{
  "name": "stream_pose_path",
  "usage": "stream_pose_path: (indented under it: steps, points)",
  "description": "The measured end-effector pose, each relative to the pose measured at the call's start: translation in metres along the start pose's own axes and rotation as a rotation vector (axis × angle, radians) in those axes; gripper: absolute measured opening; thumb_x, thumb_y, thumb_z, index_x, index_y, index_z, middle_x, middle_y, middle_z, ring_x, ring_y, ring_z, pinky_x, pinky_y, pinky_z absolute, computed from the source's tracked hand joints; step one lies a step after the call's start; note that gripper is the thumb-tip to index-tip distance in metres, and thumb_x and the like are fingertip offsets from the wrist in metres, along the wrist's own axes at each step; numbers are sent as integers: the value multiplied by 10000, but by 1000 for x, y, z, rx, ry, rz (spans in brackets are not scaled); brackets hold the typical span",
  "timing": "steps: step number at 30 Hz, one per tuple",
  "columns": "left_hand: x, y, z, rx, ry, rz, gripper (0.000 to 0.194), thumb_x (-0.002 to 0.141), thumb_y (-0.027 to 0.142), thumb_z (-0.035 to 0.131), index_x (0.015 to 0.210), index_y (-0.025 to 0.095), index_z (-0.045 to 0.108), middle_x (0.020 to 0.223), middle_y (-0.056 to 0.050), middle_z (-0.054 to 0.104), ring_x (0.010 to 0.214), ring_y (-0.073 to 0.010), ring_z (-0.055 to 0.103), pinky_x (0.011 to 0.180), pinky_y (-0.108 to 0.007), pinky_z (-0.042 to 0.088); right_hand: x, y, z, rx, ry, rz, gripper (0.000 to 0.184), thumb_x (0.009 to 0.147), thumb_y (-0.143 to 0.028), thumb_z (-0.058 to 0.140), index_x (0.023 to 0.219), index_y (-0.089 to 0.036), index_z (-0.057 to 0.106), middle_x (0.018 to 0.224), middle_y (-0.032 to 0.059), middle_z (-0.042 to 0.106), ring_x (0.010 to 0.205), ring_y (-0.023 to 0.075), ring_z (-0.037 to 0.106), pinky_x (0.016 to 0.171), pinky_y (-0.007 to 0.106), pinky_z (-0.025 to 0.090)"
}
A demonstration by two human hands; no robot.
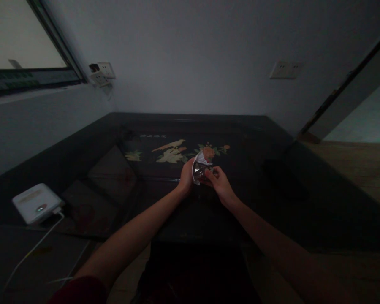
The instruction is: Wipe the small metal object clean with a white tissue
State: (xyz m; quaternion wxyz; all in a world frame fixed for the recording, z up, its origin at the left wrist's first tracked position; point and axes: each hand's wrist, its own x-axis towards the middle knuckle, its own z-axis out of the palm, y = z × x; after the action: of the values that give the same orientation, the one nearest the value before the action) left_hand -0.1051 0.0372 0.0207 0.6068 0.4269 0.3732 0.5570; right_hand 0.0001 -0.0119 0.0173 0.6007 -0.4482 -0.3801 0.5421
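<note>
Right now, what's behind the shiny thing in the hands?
Just past the shiny thing, you can see an orange flower, part of the picture on the dark table. The left hand, right hand and shiny thing cover whatever's directly behind.

Illumination is dim; the window, upper left, is the brightest large area. The black counter is underexposed. Edges show wide-angle stretching.
</note>
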Motion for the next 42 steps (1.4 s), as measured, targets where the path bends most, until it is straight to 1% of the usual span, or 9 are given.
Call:
stream_pose_path:
  steps: [6, 10, 13, 16, 21, 25, 28, 33, 42]
  points:
    - [-11, 5, -6, 320, -60, 316, 357, 890, 353, 375, 940, 132, 652, 899, -78, 683, 819, -185, 609, 761, -293, 468, -1, 0, 1, -6, 16, 12, 493, 527, -527, 790, 758, -211, 490, 737, -42, 616, 720, 145, 630, 701, 343, 572]
    - [-21, 10, -5, 537, -126, 524, 349, 916, 338, 359, 993, 148, 642, 1003, -101, 664, 936, -200, 595, 863, -322, 441, -2, 1, 1, -61, 64, 7, 506, 503, -528, 795, 755, -204, 499, 690, -54, 576, 675, 119, 584, 671, 296, 540]
    - [-22, 12, -5, 605, -161, 607, 336, 918, 317, 361, 986, 151, 646, 1030, -110, 658, 1004, -206, 581, 916, -332, 419, -2, 1, 2, -60, 79, 17, 520, 486, -536, 795, 757, -205, 500, 695, -53, 565, 685, 124, 576, 672, 300, 532]
    - [-18, 11, -5, 538, -124, 520, 311, 894, 309, 394, 941, 145, 655, 971, -92, 670, 941, -198, 595, 868, -312, 438, -2, 0, 2, -57, 88, 36, 527, 478, -544, 795, 749, -205, 496, 681, -55, 557, 687, 131, 577, 675, 313, 535]
    - [-5, 6, -3, 164, -18, 144, 270, 825, 300, 438, 790, 138, 651, 766, -46, 675, 739, -173, 610, 713, -266, 468, -2, -1, 3, -39, 65, 24, 508, 494, -524, 803, 745, -210, 493, 679, -58, 566, 672, 132, 591, 692, 328, 547]
    - [-1, 5, 3, -148, -73, -137, 288, 796, 343, 431, 757, 154, 645, 754, -59, 683, 774, -188, 642, 757, -282, 491, -5, -3, 2, -8, 7, 6, 492, 526, -523, 795, 741, -217, 475, 725, -39, 612, 716, 154, 627, 698, 344, 564]
    - [-3, 7, 5, -247, -132, -214, 309, 790, 348, 410, 747, 151, 645, 748, -75, 686, 804, -197, 651, 780, -295, 497, -5, -5, 2, -9, -10, 8, 480, 550, -522, 787, 763, -212, 488, 765, -25, 636, 736, 155, 640, 703, 339, 569]
    - [-4, 5, 3, -220, -76, -158, 287, 778, 350, 445, 760, 151, 650, 728, -54, 683, 777, -190, 647, 786, -293, 488, -5, -5, 3, 7, -21, 9, 494, 549, -532, 782, 785, -208, 494, 796, -17, 648, 739, 163, 652, 711, 359, 574]
    - [-15, 8, -5, 240, -54, 305, 313, 862, 367, 443, 882, 154, 671, 870, -61, 668, 820, -187, 592, 784, -279, 443, -5, -5, 3, 4, 6, 21, 485, 542, -528, 782, 748, -208, 481, 733, -36, 619, 710, 152, 638, 696, 345, 574]
